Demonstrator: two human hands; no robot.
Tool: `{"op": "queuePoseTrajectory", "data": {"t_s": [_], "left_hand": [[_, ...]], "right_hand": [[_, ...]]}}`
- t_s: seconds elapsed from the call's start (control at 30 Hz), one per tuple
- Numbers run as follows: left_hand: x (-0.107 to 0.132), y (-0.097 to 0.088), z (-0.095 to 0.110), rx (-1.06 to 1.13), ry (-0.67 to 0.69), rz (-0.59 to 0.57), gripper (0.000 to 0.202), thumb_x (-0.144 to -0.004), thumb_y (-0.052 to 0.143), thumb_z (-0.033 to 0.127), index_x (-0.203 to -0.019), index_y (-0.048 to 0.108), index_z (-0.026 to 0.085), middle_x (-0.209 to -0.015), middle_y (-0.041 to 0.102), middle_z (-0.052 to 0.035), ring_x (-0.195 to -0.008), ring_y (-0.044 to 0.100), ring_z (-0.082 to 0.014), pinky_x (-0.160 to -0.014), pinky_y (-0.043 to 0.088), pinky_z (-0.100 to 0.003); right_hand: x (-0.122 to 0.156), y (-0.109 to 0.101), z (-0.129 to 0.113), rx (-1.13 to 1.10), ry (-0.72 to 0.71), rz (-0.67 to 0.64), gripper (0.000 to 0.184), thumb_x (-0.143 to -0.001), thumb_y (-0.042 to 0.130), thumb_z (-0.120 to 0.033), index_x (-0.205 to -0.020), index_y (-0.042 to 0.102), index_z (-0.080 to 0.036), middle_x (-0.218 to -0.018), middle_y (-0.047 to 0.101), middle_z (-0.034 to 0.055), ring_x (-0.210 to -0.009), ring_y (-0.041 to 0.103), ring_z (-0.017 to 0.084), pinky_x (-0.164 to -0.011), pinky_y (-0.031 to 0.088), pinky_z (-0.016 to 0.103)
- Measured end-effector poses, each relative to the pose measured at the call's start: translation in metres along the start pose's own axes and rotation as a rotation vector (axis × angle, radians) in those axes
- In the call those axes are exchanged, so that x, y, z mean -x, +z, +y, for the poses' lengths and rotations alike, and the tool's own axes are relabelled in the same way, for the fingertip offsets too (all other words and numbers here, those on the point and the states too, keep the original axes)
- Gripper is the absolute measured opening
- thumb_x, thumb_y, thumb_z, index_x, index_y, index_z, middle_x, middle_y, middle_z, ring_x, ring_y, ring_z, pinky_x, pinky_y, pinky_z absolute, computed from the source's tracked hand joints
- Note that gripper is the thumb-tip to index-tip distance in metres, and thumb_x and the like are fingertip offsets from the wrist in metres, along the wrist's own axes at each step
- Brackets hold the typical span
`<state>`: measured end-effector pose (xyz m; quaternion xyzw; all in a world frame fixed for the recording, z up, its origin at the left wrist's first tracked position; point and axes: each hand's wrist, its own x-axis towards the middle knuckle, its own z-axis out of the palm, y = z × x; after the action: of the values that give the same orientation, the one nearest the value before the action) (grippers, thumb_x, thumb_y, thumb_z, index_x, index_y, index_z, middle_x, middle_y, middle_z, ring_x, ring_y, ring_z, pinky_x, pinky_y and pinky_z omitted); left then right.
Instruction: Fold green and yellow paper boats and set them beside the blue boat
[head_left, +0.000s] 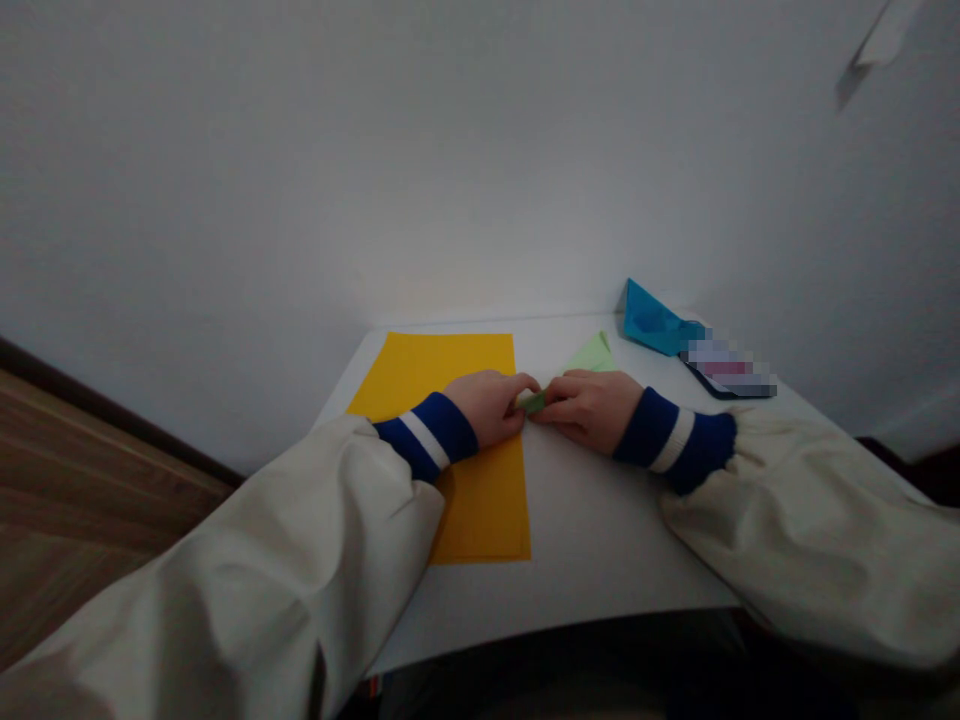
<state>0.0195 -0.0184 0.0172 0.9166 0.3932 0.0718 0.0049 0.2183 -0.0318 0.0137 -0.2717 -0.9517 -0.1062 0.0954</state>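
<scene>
A light green piece of folded paper (592, 355) is between my two hands, partly hidden by the fingers. My left hand (491, 405) pinches its left end, with the wrist over a yellow sheet of paper (480, 510). From the other side my right hand (589, 408) grips the green paper, thumb and fingers pressed together. A pointed part of that paper sticks up behind the right hand. The fingertips of both hands nearly meet above the white table, just past the yellow sheet's right edge.
A folded blue paper piece (652, 320) stands at the table's back right, touching or close to a dark-edged flat object with a blurred top (731, 370). The white table (600, 540) meets a plain wall behind. Wooden furniture (90, 510) stands at the left.
</scene>
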Motion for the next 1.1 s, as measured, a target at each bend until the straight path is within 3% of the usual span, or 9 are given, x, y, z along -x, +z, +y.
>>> {"op": "queuePoseTrajectory", "data": {"t_s": [0.27,0.43,0.73,1.1], "left_hand": [[0.001,0.004,-0.004,0.037,0.005,-0.025,0.037,-0.077,0.047,0.023,-0.113,0.054,0.022,-0.069,0.062,-0.0002,-0.061,0.055,-0.0161,-0.059,0.04,-0.027],[0.001,0.005,-0.006,0.044,0.023,-0.02,0.036,-0.077,0.047,0.023,-0.112,0.054,0.022,-0.067,0.061,0.0002,-0.06,0.054,-0.016,-0.057,0.039,-0.027],[0.0,0.001,-0.003,-0.003,0.038,-0.012,0.035,-0.078,0.047,0.025,-0.112,0.056,0.021,-0.077,0.065,-0.0035,-0.072,0.06,-0.0199,-0.065,0.044,-0.03],[0.003,0.006,-0.007,-0.01,0.093,0.001,0.036,-0.079,0.044,0.022,-0.112,0.057,0.023,-0.082,0.064,-0.0044,-0.077,0.06,-0.0201,-0.069,0.045,-0.031]], "right_hand": [[0.002,-0.015,0.003,0.019,0.081,-0.144,0.024,-0.083,0.047,-0.026,-0.089,0.07,-0.028,-0.084,0.064,0.0031,-0.07,0.052,0.013,-0.054,0.027,0.025],[0.005,-0.015,0.002,0.008,0.104,-0.138,0.024,-0.081,0.047,-0.025,-0.087,0.07,-0.027,-0.083,0.064,0.0025,-0.07,0.052,0.013,-0.053,0.027,0.025],[0.003,-0.01,-0.004,0.057,-0.01,-0.068,0.029,-0.087,0.042,-0.028,-0.106,0.065,-0.025,-0.089,0.062,0.0058,-0.075,0.05,0.015,-0.057,0.029,0.027],[0.007,-0.016,0.003,0.024,0.138,-0.12,0.033,-0.086,0.042,-0.035,-0.07,0.067,-0.018,-0.077,0.064,0.0041,-0.064,0.051,0.012,-0.052,0.025,0.025]]}}
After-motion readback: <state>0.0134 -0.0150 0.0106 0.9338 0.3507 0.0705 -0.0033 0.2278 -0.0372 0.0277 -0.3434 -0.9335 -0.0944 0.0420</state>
